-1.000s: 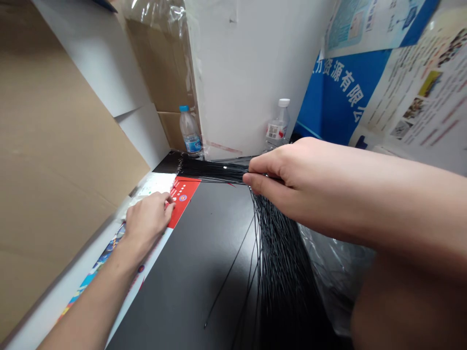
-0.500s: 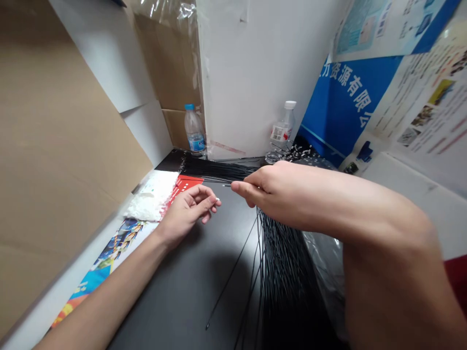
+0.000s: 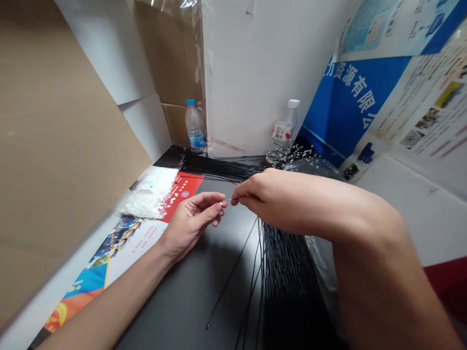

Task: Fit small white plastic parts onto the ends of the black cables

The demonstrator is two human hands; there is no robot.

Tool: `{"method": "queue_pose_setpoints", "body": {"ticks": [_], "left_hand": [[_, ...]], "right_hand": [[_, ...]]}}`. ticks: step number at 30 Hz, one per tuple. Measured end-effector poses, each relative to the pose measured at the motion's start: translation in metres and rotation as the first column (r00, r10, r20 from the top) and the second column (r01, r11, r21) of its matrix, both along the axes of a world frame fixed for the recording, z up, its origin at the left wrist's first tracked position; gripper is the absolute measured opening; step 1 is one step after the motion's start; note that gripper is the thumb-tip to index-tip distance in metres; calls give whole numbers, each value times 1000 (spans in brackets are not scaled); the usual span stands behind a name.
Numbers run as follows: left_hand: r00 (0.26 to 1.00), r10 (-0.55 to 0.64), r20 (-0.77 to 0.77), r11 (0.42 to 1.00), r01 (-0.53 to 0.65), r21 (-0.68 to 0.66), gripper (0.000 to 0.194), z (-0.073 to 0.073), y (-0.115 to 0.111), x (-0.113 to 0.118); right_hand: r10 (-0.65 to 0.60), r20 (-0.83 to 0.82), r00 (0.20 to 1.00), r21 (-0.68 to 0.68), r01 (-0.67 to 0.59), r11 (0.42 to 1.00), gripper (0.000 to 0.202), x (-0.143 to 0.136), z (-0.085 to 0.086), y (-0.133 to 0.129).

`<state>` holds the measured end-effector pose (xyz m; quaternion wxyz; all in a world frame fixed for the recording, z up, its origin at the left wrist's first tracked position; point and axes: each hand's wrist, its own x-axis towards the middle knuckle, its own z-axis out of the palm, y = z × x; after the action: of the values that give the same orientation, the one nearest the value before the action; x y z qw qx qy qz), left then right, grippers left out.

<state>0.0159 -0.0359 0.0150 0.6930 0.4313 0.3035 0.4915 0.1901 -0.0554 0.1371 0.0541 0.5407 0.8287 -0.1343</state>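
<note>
My left hand (image 3: 195, 221) pinches a tiny white piece, perhaps a connector housing (image 3: 221, 204), between thumb and fingertips. Facing it, my right hand (image 3: 260, 192) is closed on a thin black wire (image 3: 235, 199) whose end pokes out just past the fingers. A small gap separates the wire end from the white piece. Beyond the right hand lies a bundle of black wires (image 3: 219, 167). More black wires (image 3: 288, 267) spread beneath the right forearm toward me. Left of my left hand rests a clear bag of small white pieces (image 3: 149, 192).
Two plastic bottles, one blue-capped (image 3: 196, 126) and one white-capped (image 3: 286, 129), stand at the back. White-tipped wire ends (image 3: 301, 153) cluster near the second. Printed sheets and a red card (image 3: 182, 192) lie on the dark table (image 3: 182, 301). Cardboard (image 3: 65, 160) walls the left.
My hands have come closer together. The right hand has lowered and its fingers now show the wire end pointing at the left fingertips. The left hand still pinches the white piece.
</note>
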Motion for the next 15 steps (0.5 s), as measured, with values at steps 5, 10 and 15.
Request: {"method": "queue_pose_setpoints", "body": {"ticks": [5,10,15], "left_hand": [[999,-33,22,999,32,30,25,-2,2,-2],[997,22,80,1000,-21,-11,25,-6,1,7],[987,142,70,990,-141,-15,24,-10,0,9]], "right_hand": [[-16,18,1000,-11,16,1000,30,-6,-1,2],[-2,53,999,-21,4,1000,28,-12,-2,2],[-28,52,998,-11,29,1000,30,-10,-3,3]]}}
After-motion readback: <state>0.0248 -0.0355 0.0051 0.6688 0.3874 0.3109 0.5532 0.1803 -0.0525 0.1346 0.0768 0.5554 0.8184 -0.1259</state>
